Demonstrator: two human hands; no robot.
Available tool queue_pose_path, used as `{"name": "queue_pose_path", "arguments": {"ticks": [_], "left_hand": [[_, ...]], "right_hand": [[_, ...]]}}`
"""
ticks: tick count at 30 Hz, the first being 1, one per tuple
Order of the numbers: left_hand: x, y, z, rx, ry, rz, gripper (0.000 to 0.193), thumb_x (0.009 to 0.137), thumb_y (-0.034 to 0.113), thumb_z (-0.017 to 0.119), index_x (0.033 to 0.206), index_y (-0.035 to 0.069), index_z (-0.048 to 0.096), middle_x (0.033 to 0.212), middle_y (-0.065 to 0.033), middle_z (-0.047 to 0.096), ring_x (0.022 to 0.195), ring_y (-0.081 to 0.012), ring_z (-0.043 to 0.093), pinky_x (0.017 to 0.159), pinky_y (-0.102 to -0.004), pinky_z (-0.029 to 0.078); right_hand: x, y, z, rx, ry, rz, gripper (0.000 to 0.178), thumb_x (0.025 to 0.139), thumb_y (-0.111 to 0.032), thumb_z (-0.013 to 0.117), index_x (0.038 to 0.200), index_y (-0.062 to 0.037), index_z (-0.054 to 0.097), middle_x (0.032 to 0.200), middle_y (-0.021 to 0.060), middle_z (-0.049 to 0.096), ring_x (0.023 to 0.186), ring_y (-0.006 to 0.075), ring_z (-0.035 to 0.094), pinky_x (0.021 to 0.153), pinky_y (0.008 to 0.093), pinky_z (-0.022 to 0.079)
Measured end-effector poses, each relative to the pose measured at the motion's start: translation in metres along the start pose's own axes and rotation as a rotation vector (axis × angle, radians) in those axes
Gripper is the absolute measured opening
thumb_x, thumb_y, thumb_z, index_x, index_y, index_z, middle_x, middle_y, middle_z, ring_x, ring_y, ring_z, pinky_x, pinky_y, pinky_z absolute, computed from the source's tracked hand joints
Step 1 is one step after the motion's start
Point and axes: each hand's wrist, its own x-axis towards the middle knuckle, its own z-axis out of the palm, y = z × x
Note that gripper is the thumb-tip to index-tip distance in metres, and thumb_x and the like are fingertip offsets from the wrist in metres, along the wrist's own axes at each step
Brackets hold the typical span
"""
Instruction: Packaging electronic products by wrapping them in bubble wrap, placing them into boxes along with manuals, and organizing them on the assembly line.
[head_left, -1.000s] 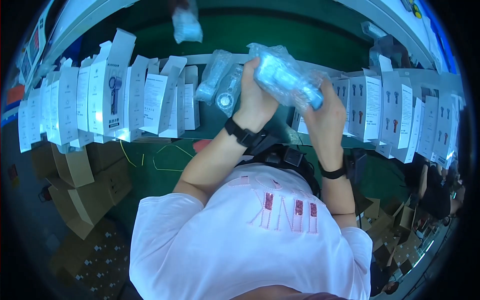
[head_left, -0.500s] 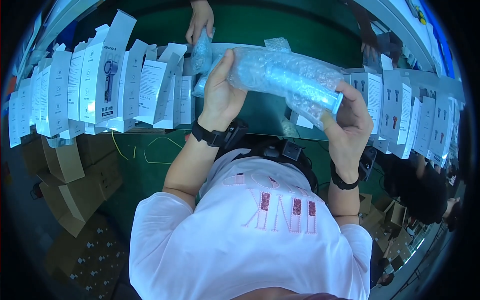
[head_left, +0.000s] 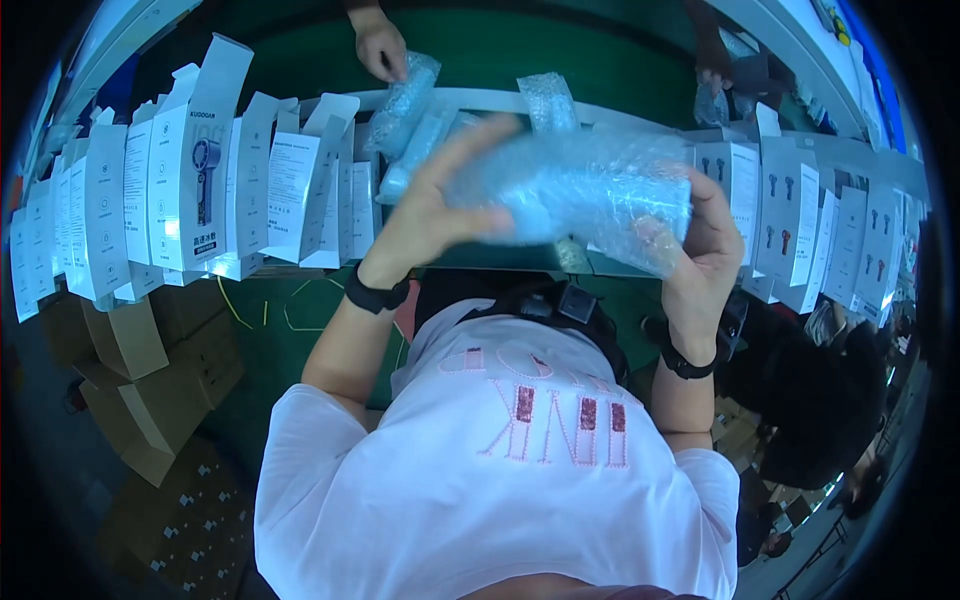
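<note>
A long bubble-wrapped package (head_left: pixel 600 195), bluish and clear, is held level in front of my chest above the bench. My right hand (head_left: pixel 705 240) grips its right end, thumb below and fingers over the edge. At the other end is my left hand (head_left: pixel 435 205), blurred by motion, its thumb lying over the wrap and its index finger stretched along the top. What is inside the wrap cannot be made out. Just beyond my left hand, another bubble-wrapped package (head_left: pixel 415 155) lies on the bench, and a further wrapped piece (head_left: pixel 548 103) is at the back.
Upright white boxes (head_left: pixel 190 180) with raised flaps line the bench on the left; more boxes (head_left: pixel 790 210) stand on the right. Across the bench a co-worker's hand (head_left: pixel 380 45) touches a bubble-wrapped piece (head_left: pixel 405 90). Brown cartons (head_left: pixel 150 380) sit on the floor at lower left.
My left hand has moved down and left along the package, its thumb now over the wrap. The package has become more level. The co-worker's hand and wrapped piece have shifted.
</note>
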Motion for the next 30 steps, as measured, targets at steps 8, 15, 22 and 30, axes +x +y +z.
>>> {"name": "queue_pose_path", "arguments": {"ticks": [8,15,22,30], "left_hand": [[0.034,-0.08,0.027,-0.459,-0.008,-0.656,0.051,0.082,0.012,0.07,0.127,0.002,0.049,0.114,-0.0099,0.06,0.105,-0.0171,0.058,0.091,-0.0337,0.048],[0.277,-0.212,-0.071,-0.573,0.325,-0.536,0.044,0.087,0.022,0.063,0.128,0.012,0.049,0.117,-0.0105,0.058,0.106,-0.0296,0.058,0.086,-0.0444,0.053],[0.43,-0.253,-0.142,-0.407,0.51,-0.398,0.048,0.091,0.022,0.061,0.132,0.007,0.041,0.122,-0.014,0.054,0.11,-0.0309,0.056,0.087,-0.0462,0.054],[0.393,-0.226,0.055,0.892,0.338,0.454,0.074,0.068,0.037,0.081,0.126,0.007,0.048,0.106,-0.0153,0.06,0.094,-0.0346,0.057,0.082,-0.0471,0.045]], "right_hand": [[0.014,0.074,-0.028,-0.095,0.315,0.232,0.051,0.095,-0.031,0.056,0.136,-0.0026,0.045,0.13,0.0139,0.053,0.113,0.0207,0.055,0.094,0.0317,0.046],[-0.048,0.113,-0.035,-0.03,0.088,0.437,0.042,0.09,-0.004,0.059,0.131,-0.0011,0.048,0.118,0.0097,0.059,0.097,0.0157,0.061,0.088,0.0283,0.048],[-0.094,0.148,-0.043,0.052,0.145,0.632,0.032,0.091,-0.002,0.059,0.122,0.001,0.056,0.111,0.008,0.064,0.097,0.0113,0.06,0.085,0.0248,0.047],[-0.104,0.155,-0.053,0.033,0.1,0.724,0.034,0.089,-0.003,0.061,0.122,0.0008,0.055,0.114,0.0094,0.064,0.098,0.0129,0.061,0.089,0.0273,0.047]]}}
